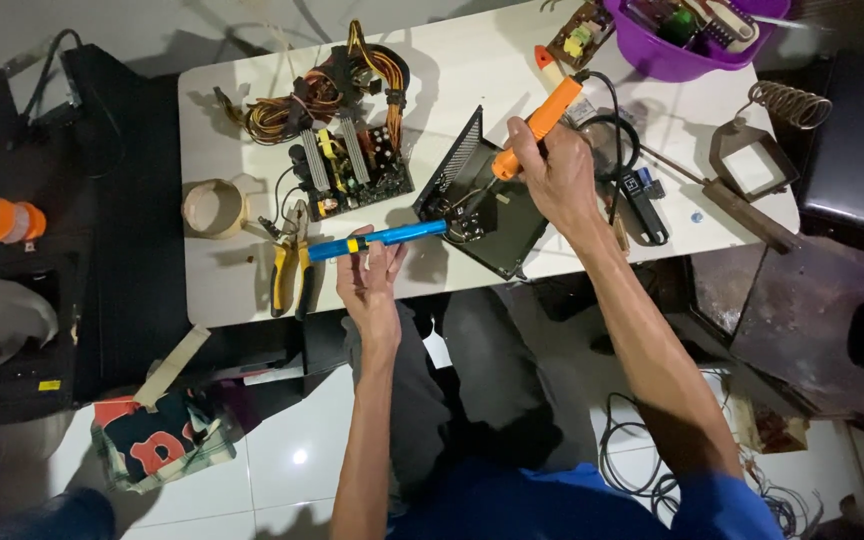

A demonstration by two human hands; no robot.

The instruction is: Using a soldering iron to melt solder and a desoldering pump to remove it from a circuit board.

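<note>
View from above a white table (472,75). The left hand (370,275) is closed around a blue pen-shaped tool (377,238) with a yellow band, held level, its tip pointing toward 3 o'clock and meeting the dark metal case (487,205) at table centre. The right hand (552,170) grips an orange soldering iron (537,122), handle slanting toward 1 o'clock, tip lowered onto the same spot in the case.

At 10 o'clock from the case lies a bare circuit board (352,165) with a bundle of orange and yellow wires (302,100). At 9 o'clock, near the table's edge, sit a roll of tan tape (214,208) and yellow-handled pliers (287,265), the pliers just beside the blue tool's rear end. At 1 o'clock stands a purple bowl (677,60) of small parts; at 3 o'clock, a wire-coil iron stand (762,140). On the floor at 8 o'clock lies a crumpled red, white and dark printed package (157,435).
</note>
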